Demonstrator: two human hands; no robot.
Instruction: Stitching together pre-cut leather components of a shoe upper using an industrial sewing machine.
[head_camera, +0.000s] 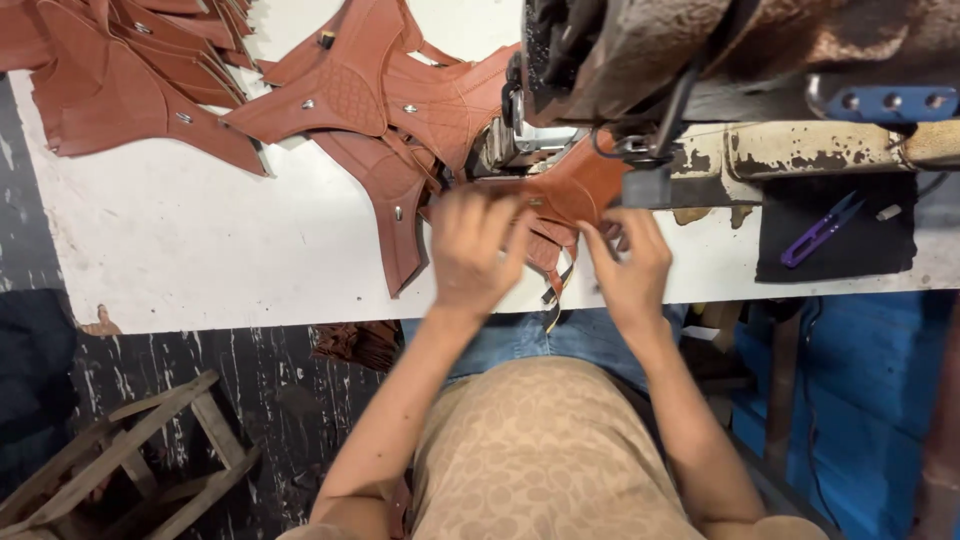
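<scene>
A brown leather piece (575, 190) with dangling straps lies under the head of a worn sewing machine (640, 60) on a white table (200, 260). My left hand (475, 250) rests on the piece's left side, fingers spread and pressing down. On the piece's right edge my right hand (630, 265) pinches the leather close to the machine's foot. Both hands are slightly blurred.
Several finished brown leather pieces (370, 90) are piled at the table's back, more at the far left (120, 70). Purple thread snips (822, 230) lie on a dark cloth at the right. A wooden stool (130, 460) stands on the floor, lower left.
</scene>
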